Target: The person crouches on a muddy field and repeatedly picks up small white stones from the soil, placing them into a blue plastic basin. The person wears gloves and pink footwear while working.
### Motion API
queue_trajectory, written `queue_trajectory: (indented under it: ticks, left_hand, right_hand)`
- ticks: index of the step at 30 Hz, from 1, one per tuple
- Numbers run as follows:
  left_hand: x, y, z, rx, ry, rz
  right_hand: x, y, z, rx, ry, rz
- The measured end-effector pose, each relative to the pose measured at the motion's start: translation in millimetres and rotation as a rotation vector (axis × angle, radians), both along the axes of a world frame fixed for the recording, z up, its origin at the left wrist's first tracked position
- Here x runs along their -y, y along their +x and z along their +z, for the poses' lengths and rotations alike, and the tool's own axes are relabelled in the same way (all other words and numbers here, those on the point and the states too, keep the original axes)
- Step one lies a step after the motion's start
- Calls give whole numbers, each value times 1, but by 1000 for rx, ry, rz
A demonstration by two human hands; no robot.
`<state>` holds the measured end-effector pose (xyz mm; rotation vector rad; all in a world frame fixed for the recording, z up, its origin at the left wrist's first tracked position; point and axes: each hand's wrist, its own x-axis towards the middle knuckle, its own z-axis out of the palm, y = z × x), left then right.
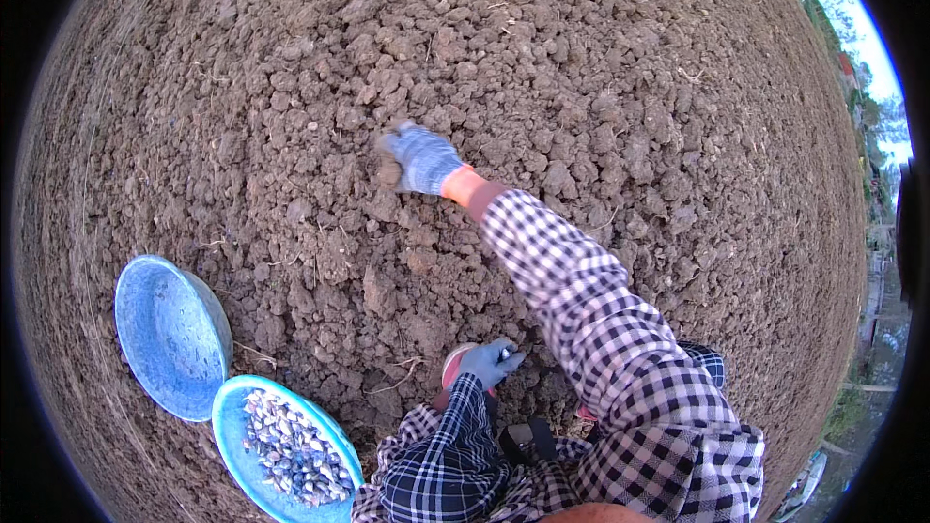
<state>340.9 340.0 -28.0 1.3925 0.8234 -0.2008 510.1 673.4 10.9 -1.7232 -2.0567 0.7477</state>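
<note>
My right hand (423,160), in a grey-blue knit glove with an orange cuff, reaches out over the cloddy brown soil (436,247). Its fingers are at a brown lump (390,171); motion blur hides whether they grip this or are only caked with soil. Close to my body, my left hand (488,365) wears a grey glove and pinches a small pale-and-dark piece (504,354) between thumb and fingers. A light-blue basin (231,443) at lower left holds many small pale and dark pieces (294,450), which look like cloves or seed bulbs.
A second blue plastic basin (171,338) stands tilted on the soil beyond the light-blue one, with bare walls showing. A reddish shoe (454,365) is beside my left hand. Dry root bits (398,376) lie among the clods. Trees and water edge the far right.
</note>
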Motion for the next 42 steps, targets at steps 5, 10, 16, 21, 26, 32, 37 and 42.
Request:
queue_trajectory:
  ticks: [5,10,16,21,26,32,37,42]
  left_hand:
    - [-23,2,36,-67,-32,-37]
    - [-22,0,29,-75,45,-49]
    - [-27,7,32,-114,59,-167]
    - [-23,1,32,-120,100,-110]
    - [-30,8,34,-107,72,-147]
    - [-31,6,33,-52,68,-94]
    - [-27,0,32,-41,67,-101]
    - [-24,3,25,0,124,-137]
  right_hand:
    - [34,138,58,396,266,-132]
    - [15,250,95,868,464,-519]
    - [24,145,42,554,63,-239]
    - [27,33,27,400,15,59]
    - [58,-52,6,421,87,303]
    - [93,6,-10,357,-36,221]
    - [128,96,25,874,128,-370]
    - [85,-6,26,285,268,0]
